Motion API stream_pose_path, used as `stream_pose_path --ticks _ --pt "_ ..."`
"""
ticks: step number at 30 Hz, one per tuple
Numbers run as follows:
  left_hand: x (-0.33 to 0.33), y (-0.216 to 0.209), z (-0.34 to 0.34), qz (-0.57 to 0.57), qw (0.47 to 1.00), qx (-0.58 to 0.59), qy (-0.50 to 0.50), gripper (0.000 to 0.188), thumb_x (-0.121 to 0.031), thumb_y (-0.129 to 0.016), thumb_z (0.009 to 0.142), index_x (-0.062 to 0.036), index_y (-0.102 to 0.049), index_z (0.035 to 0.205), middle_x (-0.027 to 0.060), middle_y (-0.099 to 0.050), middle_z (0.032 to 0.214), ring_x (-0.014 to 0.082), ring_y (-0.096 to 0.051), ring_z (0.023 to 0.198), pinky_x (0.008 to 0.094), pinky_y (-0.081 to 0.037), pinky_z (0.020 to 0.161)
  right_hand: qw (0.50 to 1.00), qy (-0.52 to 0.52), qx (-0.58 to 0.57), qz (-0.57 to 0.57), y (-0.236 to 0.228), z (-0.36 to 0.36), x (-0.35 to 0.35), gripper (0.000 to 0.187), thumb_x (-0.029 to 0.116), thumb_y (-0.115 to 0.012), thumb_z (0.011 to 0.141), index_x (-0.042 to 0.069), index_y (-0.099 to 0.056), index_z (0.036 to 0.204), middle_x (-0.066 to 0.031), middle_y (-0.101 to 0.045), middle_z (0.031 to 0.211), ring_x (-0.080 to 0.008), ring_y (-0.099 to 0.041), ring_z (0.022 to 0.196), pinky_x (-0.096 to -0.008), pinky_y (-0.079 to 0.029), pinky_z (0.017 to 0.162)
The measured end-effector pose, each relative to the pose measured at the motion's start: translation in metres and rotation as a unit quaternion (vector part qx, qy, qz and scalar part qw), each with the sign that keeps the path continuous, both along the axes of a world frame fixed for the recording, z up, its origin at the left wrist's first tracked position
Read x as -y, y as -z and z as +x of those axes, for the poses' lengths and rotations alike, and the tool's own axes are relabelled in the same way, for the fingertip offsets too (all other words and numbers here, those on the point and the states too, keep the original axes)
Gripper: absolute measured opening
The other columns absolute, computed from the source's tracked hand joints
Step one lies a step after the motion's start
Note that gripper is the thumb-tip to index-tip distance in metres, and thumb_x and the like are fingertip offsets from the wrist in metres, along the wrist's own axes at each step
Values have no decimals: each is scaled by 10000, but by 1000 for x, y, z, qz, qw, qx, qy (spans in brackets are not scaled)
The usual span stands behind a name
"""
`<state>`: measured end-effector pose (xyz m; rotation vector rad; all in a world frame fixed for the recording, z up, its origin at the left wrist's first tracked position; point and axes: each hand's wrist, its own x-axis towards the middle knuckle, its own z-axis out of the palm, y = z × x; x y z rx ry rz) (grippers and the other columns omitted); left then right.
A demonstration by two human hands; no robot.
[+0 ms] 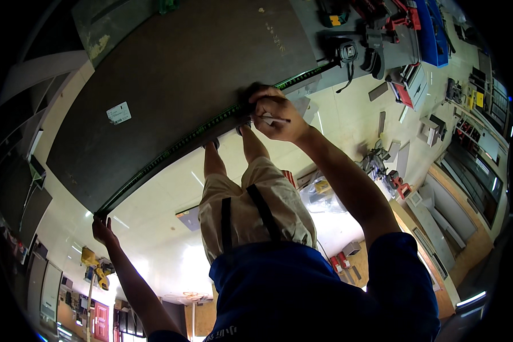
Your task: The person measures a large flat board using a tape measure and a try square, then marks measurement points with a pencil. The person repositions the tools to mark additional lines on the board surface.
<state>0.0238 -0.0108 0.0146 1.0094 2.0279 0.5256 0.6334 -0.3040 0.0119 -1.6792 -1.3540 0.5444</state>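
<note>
A large dark panel (171, 74) lies in front of me, with a small white label stuck on it. Along its near edge stretches the green blade of a tape measure (202, 125). The black and grey case (346, 52) rests on the work surface past the panel's right side. At the near left corner, my left hand (102, 231) pinches the blade's end against the panel edge. My right hand (276, 117) is closed around a slim pencil (277, 119), over the blade near the panel's right part. The pencil's tip is hidden by the fingers.
Red and black power tools (382, 23) crowd the far right of the work surface, beside a blue bin (433, 34). Below on the pale floor stand a mitre saw (376, 162) and several offcuts. A yellow machine (94, 262) stands at left. My legs are close to the panel edge.
</note>
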Motion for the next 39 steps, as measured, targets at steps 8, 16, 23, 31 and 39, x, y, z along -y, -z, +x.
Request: stream_pose_path --ticks 8,16,23,31,39 --pt "-18 10 -9 9 1000 3 17 391 -285 -585 995 24 -578 1235 166 -639 1163 291 -658 1057 443 -588 899 999 39 4 10 -18 -2 -3 81 8 -678 780 51 -610 774 -91 -660 847 -280 -648 937 -387 -507 827" --pt "-6 -3 -32 -61 993 97 -34 358 -290 -582 1003 -27 -599 1246 105 -642 1220 258 -648 1109 443 -583 861 987 149 -30 -48 -48 24 21 336 54 -690 780 36 -629 1110 -109 -667 926 -314 -647 919 -424 -488 883" --pt "-38 -7 -22 -95 988 116 -42 110 -162 -672 910 -64 -634 875 43 -684 845 154 -658 747 304 -578 678 964 154 212 -47 -31 31 47 336 83 -709 747 77 -650 1078 -147 -612 1141 -377 -553 1106 -465 -462 941" --pt "-76 -72 -4 -34 963 260 65 58 -109 -588 918 -71 -633 916 47 -660 840 143 -646 760 257 -493 641 970 80 222 -53 -47 62 8 133 154 -669 849 119 -680 978 -101 -633 872 -330 -619 910 -437 -504 797" --pt "47 -161 254 20 922 252 294 219 -148 -676 953 -61 -635 1150 72 -697 989 173 -695 874 317 -595 707 948 250 -172 97 -142 104 3 152 59 -700 913 12 -649 1049 -32 -655 865 -117 -609 812 -254 -482 738"
